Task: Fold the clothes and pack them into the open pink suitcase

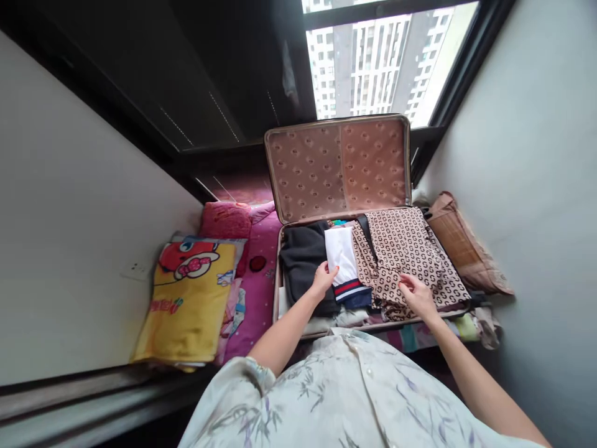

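An open suitcase (275, 267) holds folded clothes in front of me. My left hand (323, 280) is at the left edge of a folded white garment (341, 252) with a navy, red and white striped band, its fingers closed on the cloth. Under and left of that hand lies a black folded garment (303, 255). My right hand (416, 296) is over a beige garment with a dark repeating pattern (401, 239), fingers bent, thumb and forefinger slightly apart near the fabric. A black strap (367, 236) runs across the patterned cloth.
The suitcase lid (340, 168) stands raised against the window side. Left are a folded yellow cartoon-print blanket (191, 311), a pink plush item (226, 219) and a magenta cover (261, 286). A brown package (459, 242) leans by the right wall (536, 186).
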Available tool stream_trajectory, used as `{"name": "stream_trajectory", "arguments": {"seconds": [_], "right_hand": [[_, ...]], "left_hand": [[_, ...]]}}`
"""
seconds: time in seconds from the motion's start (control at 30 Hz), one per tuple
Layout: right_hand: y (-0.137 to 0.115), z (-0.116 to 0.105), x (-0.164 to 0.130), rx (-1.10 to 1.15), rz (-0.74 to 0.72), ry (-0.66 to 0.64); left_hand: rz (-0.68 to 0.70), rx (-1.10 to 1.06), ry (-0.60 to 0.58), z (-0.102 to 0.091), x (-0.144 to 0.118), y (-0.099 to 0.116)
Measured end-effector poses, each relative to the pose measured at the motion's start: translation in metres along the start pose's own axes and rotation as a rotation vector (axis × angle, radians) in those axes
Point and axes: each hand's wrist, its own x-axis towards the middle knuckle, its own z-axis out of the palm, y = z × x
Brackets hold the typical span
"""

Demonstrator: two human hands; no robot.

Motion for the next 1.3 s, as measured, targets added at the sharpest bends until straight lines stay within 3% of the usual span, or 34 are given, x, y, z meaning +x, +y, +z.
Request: {"name": "stream_trajectory", "arguments": {"seconds": [0.2, 0.37, 0.43, 0.53, 0.63, 0.83, 0.9, 1.03, 1.2, 1.3], "right_hand": [[0.031, -0.014, 0.005, 0.005, 0.03, -0.033], [0.04, -0.027, 0.044, -0.089, -0.065, 0.048], [0.045, -0.036, 0.067, -0.174, -0.083, 0.082], [0.052, -0.045, 0.101, -0.286, -0.098, 0.089], [0.051, -0.045, 0.127, -0.374, -0.17, 0.049], [0.025, -0.042, 0.179, -0.613, -0.262, -0.071], [0.01, -0.042, 0.202, -0.701, -0.261, -0.104], [-0.022, -0.031, 0.247, -0.868, -0.251, -0.203], [-0.041, -0.008, 0.288, -0.929, -0.276, -0.362], [-0.042, -0.001, 0.305, -0.974, -0.286, -0.45]], "left_hand": [[-0.002, 0.181, 0.14, 0.026, 0.003, 0.015], [0.044, 0.325, 0.224, 0.055, -0.002, 0.018], [-0.01, 0.191, 0.198, 0.062, 0.004, 0.022], [-0.043, -0.032, 0.069, 0.07, 0.016, 0.03], [-0.04, -0.07, 0.014, 0.082, 0.023, 0.034], [0.029, 0.359, 0.091, 0.108, 0.014, 0.036], [0.051, 0.493, 0.122, 0.109, 0.01, 0.038], [0.079, 0.558, 0.345, 0.1, 0.012, 0.04], [0.071, 0.319, 0.468, 0.083, 0.029, 0.04], [0.018, 0.149, 0.462, 0.08, 0.038, 0.04]]}}
